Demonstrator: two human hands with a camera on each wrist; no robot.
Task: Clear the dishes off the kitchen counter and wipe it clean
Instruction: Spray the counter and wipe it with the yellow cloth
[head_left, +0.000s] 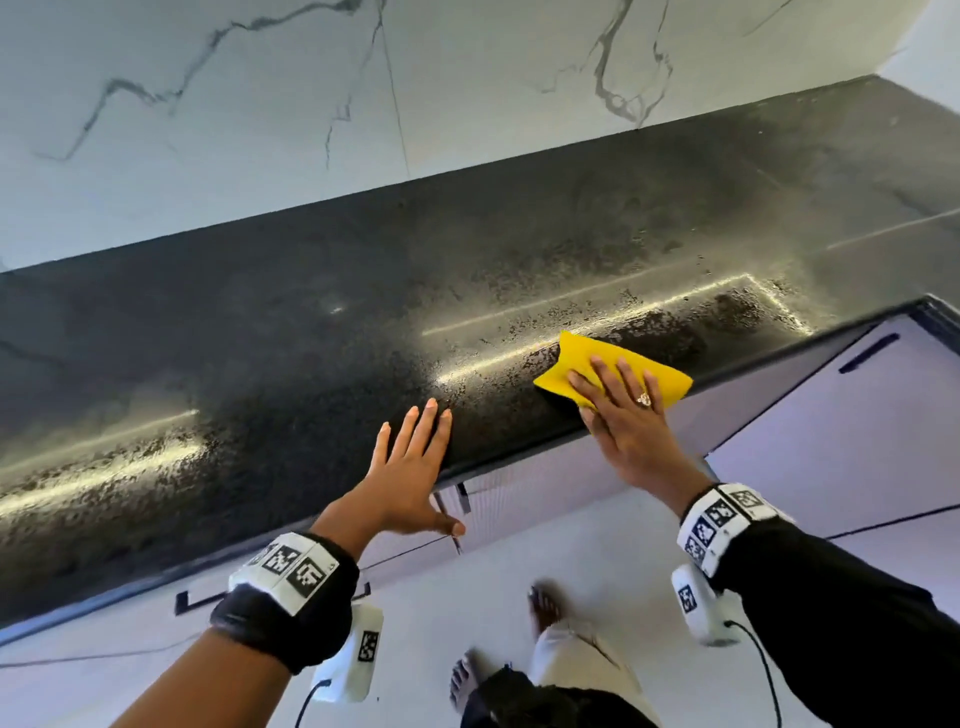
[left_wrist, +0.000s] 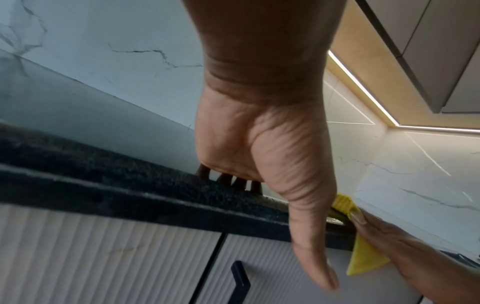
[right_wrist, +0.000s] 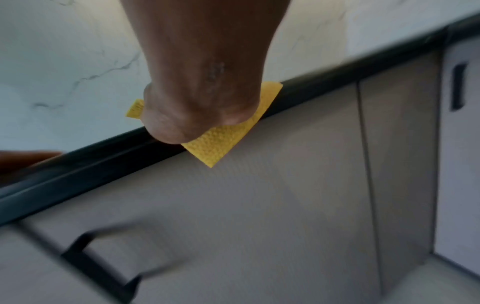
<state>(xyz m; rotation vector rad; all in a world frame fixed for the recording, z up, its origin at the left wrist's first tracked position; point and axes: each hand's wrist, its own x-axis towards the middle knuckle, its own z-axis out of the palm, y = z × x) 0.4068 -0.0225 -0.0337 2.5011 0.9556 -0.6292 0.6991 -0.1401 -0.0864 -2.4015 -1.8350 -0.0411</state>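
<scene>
A yellow cloth (head_left: 587, 358) lies flat on the black speckled counter (head_left: 311, 338) at its front edge, one corner hanging over the edge (right_wrist: 218, 148). My right hand (head_left: 618, 395) presses on it with straight fingers, a ring on one finger. My left hand (head_left: 410, 457) rests flat on the counter edge a little to the left, fingers straight, thumb hanging below the edge (left_wrist: 311, 257). The counter is wet and streaked around the cloth. No dishes show on it.
A white marble backsplash (head_left: 260, 104) rises behind the counter. Pale cabinet fronts with black handles (head_left: 867, 353) sit below the edge. The counter turns a corner at the right. My feet (head_left: 545, 608) stand on a light floor.
</scene>
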